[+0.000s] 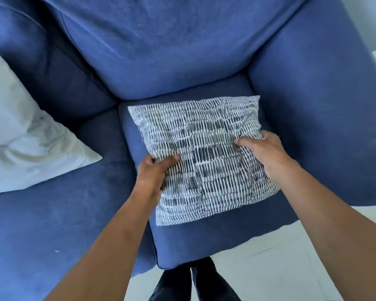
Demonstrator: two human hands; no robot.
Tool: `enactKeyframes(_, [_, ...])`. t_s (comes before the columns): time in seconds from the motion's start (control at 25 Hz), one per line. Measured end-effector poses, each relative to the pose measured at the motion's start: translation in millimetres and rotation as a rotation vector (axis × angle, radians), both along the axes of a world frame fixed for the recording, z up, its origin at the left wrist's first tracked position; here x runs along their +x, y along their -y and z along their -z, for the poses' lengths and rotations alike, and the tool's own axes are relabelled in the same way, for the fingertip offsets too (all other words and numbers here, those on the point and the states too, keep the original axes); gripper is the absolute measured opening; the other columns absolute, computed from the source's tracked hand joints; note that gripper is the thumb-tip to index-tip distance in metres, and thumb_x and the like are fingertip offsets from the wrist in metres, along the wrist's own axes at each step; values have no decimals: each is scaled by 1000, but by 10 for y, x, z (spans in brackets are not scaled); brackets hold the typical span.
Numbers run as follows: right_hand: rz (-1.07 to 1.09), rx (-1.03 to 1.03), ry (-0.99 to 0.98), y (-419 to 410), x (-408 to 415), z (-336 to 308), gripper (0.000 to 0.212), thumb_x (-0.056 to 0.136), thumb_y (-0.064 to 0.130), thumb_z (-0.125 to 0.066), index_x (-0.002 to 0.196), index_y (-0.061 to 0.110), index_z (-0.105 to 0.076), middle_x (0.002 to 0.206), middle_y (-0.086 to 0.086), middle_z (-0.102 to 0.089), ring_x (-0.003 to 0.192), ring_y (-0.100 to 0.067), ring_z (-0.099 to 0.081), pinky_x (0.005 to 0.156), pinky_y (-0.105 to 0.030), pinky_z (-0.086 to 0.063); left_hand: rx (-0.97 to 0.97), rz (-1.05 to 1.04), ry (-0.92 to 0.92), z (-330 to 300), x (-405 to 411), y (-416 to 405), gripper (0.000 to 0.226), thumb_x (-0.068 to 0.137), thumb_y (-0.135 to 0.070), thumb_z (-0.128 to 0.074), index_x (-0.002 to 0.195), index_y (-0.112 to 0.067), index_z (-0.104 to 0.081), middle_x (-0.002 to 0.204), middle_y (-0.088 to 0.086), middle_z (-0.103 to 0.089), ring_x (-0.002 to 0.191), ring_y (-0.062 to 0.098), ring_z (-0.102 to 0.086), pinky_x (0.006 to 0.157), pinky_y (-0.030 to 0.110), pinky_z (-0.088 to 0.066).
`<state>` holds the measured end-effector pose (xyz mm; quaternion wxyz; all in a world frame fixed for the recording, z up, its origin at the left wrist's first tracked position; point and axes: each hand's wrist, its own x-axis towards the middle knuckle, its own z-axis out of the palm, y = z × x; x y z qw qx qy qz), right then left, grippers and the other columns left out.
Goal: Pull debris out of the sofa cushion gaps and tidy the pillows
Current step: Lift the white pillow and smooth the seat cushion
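Both hands are on the patterned throw pillow [204,157], a grey-and-white woven square lying flat on the right-hand seat cushion [137,131] of the blue sofa [172,61], beside the armrest [313,105]. The left hand [152,177] pinches the pillow's left edge, thumb on top and fingers curled underneath, while the right hand [267,151] is closed over the right edge with its thumb pressed into the fabric, so each hand is clamped shut on the cover rather than resting open. The pillow sits slightly askew, its near corner reaching toward the front of the seat, and it has not yet been stood against the back cushion [161,51]. A white pillow [26,144] lies slumped and creased on the neighbouring seat to the left, apparently untidied. The gaps between seat, back and armrest look dark and closed, and nothing can be seen in them from here; one small pale speck [57,250] lies on the left seat near its front. Judging by this, the pillow tidying is under way but unfinished, and whether the gaps have been cleared cannot be told.
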<state>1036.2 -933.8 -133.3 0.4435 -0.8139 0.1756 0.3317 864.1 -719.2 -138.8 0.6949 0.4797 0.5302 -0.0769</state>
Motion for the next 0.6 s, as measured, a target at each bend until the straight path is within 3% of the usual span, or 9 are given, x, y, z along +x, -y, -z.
enactKeyframes(0.12, [21,162,221,-277,347,-398,86,63,29,-90,138,9,-55,132,1,-65,117,-16,-64,101,-35,-51,176,-19,275,-434,292,-321,63,75,-11,-88,129,-13,-57,116,2,-75,105,23,-72,89,43,-59])
enactKeyframes(0.24, [48,291,401,-587,666,-690,42,75,3,-80,111,15,-63,100,10,-68,87,5,-68,81,-17,-57,397,9,422,-662,709,-649,61,76,-1,-85,128,-6,-54,118,8,-73,106,22,-72,85,38,-61])
enactKeyframes(0.32, [52,265,444,-757,856,-651,40,80,0,-76,106,20,-52,91,19,-57,74,10,-59,69,-5,-47,525,48,406,-569,951,-831,63,72,-6,-88,126,-8,-55,117,5,-72,106,18,-72,85,35,-61])
enactKeyframes(0.44, [-5,176,332,-883,1070,-257,46,78,10,-81,117,14,-56,93,16,-59,80,4,-56,71,-20,-48,597,168,244,-198,1201,-990,74,61,-29,-93,125,-18,-57,114,-6,-72,104,12,-70,91,37,-59])
enactKeyframes(0.6, [-47,135,202,-971,1136,108,61,81,22,-84,135,17,-54,110,10,-64,94,-5,-60,79,-27,-48,566,198,153,191,1258,-1071,77,60,-43,-91,125,-25,-54,115,-11,-69,107,12,-67,98,41,-56])
